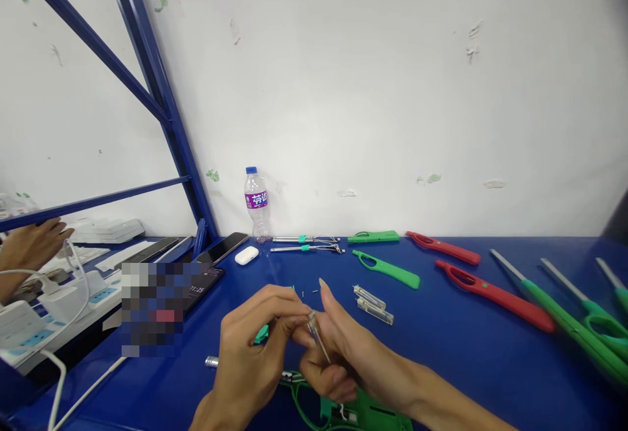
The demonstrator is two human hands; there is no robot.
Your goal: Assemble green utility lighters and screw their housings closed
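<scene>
My left hand (255,352) and my right hand (338,346) meet low in the middle over the blue table (441,352). Together they pinch a small clear tube with a metal tip (318,336), fingers closed round it. A bit of a green part (261,333) shows behind my left fingers. Under my wrists lies an opened green lighter shell with wires (363,414), and a metal rod end (212,361) sticks out at the left. Two clear plastic tubes (373,305) lie just beyond my right hand.
Green lighter shells (387,269) and red ones (495,295) lie at the back and right, with assembled long lighters (579,326) at the far right. A water bottle (256,203), a white earbud case (246,256), phones (203,280) and another person's hand (29,244) are at the left.
</scene>
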